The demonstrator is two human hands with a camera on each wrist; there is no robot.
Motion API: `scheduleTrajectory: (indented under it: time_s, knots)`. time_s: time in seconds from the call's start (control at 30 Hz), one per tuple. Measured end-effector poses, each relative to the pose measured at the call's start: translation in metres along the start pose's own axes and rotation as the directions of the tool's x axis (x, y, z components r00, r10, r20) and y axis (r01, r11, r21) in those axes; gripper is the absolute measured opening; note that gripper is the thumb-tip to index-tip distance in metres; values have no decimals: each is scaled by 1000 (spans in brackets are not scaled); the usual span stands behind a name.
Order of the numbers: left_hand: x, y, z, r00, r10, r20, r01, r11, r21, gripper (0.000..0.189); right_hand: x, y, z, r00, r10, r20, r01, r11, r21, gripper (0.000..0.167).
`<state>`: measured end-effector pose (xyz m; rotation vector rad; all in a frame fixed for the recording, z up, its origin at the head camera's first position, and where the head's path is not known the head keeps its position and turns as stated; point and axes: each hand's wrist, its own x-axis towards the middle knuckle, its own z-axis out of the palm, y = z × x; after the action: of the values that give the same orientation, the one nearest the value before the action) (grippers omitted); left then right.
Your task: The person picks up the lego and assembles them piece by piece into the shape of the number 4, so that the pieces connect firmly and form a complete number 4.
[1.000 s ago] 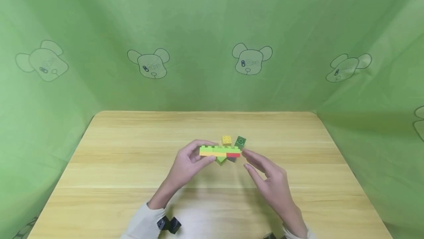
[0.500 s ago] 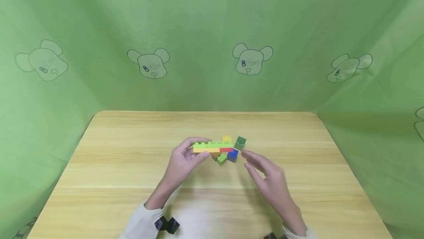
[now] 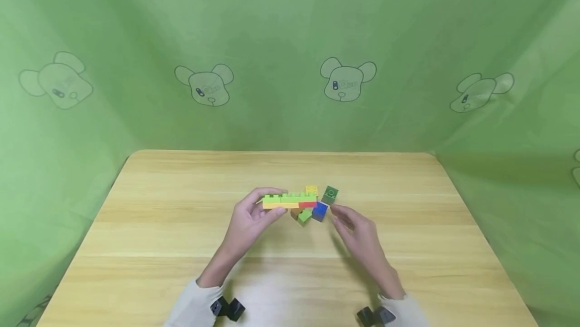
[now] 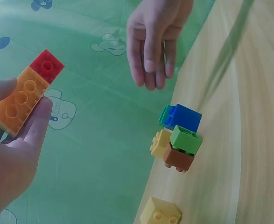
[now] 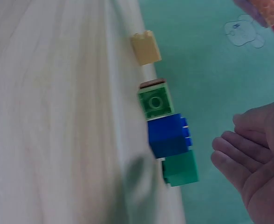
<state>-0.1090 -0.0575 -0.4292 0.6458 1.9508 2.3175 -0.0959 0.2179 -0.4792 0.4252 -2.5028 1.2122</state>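
In the head view my left hand (image 3: 244,221) grips a bar of joined toy building bricks (image 3: 290,201), thumb on the near side and fingers behind. Light green bricks form its studded top; below are orange-yellow ones and a red one at the right end. The left wrist view shows the bar's hollow underside (image 4: 23,98). My right hand (image 3: 360,239) hovers with loosely bent fingers and nothing in them, fingertips close to a blue brick (image 3: 319,211). Around that lie a dark green brick (image 3: 330,194), a light green brick (image 3: 304,216), a brown brick (image 4: 178,158) and a yellow brick (image 3: 311,190).
The loose bricks lie on a wooden table (image 3: 181,246). Another yellow brick (image 4: 160,213) sits apart from the cluster in the left wrist view. Green cloth (image 3: 281,15) with printed bear heads hangs behind the table and along both sides.
My left hand has shifted left and slightly up with the bar, uncovering the blue and brown bricks. The right hand's fingers and thumb have drawn closer together, and its forearm has swung left.
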Motion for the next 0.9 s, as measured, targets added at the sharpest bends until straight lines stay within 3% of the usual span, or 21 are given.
scheduleTrajectory:
  time_s: [0.3,0.47,0.9]
  knots:
    - [0,-2,-3,1000,22,4,-22,999,-23,38,10,14,23,987,118,105,-104,986,-127,48]
    - [-2,-4,-4,999,28,26,-27,999,-33,39,13,18,31,989,126,80,-113,983,-145,56]
    - [-5,-2,-6,1000,19,23,-18,1000,-16,39,12,22,35,978,182,102,-165,975,-151,42]
